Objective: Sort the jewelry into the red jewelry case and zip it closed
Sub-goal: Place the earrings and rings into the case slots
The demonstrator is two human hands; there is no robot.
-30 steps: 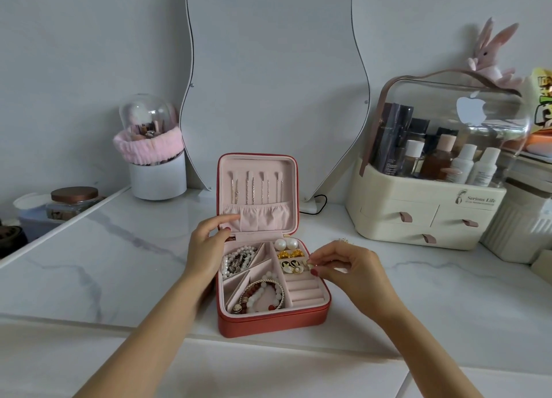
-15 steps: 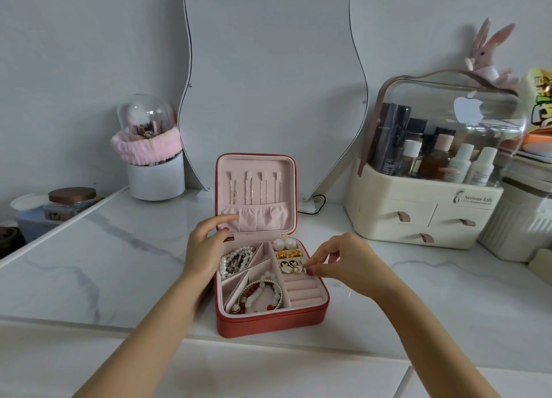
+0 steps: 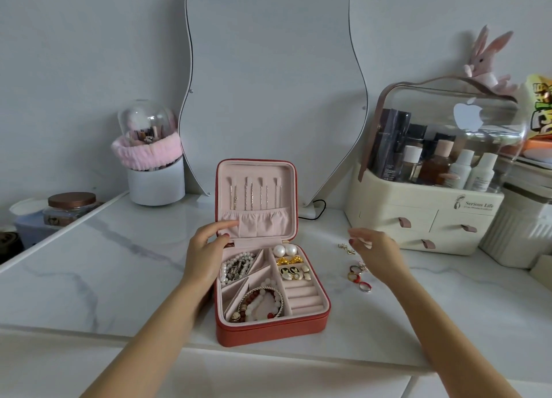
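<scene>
The red jewelry case [image 3: 268, 330] lies open on the marble counter, its lid [image 3: 256, 170] upright with necklaces hanging inside. Its tray holds pearl bracelets [image 3: 236, 266], beaded bracelets [image 3: 257, 303], pearl studs [image 3: 285, 250], gold earrings [image 3: 289, 260] and black-and-white earrings [image 3: 294, 272]; the ring rolls [image 3: 303, 297] are bare. My left hand [image 3: 207, 246] rests on the lid's lower left corner. My right hand [image 3: 375, 248] hovers, fingers apart, over loose rings [image 3: 358, 275] and small gold earrings [image 3: 346, 247] on the counter right of the case.
A wavy mirror [image 3: 268, 69] leans behind the case. A cream cosmetics organiser [image 3: 424, 212] with a clear dome stands at the right, a white brush holder [image 3: 155, 179] with pink headband at back left, a jar [image 3: 70, 208] further left. The counter's front edge runs just below the case.
My right hand left the earring compartment and moved right, out over the loose rings on the counter. The left hand stayed at the lid.
</scene>
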